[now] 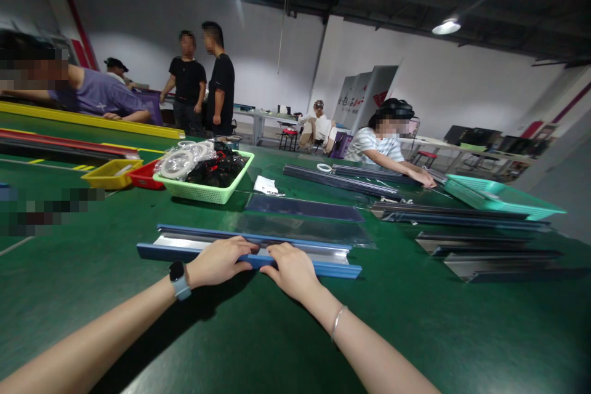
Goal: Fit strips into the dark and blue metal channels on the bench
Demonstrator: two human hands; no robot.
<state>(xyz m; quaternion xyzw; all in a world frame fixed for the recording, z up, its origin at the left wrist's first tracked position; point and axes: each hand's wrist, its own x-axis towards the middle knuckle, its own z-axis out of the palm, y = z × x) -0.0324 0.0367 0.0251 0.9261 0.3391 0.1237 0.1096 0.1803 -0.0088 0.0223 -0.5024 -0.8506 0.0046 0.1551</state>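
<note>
A long blue channel-shaped profile (184, 252) with a silvery inside lies crosswise on the green table (221, 345). My left hand (222, 260) is closed on its near wall, left of the middle, with the fingertips over the edge. Just to the right, my right hand (290, 268) grips the same wall, thumb in front and fingers reaching inside. The two hands are close together but apart. Behind the profile lie a clear plastic sheet (305, 229) and a dark flat strip (305, 207).
A green basket (207, 191) holds rings and black bags; beside it are red (145, 175) and yellow trays (113, 173). Dark profiles (452, 212) lie at right, near a teal basket (503, 197). A person works across the table; others are behind.
</note>
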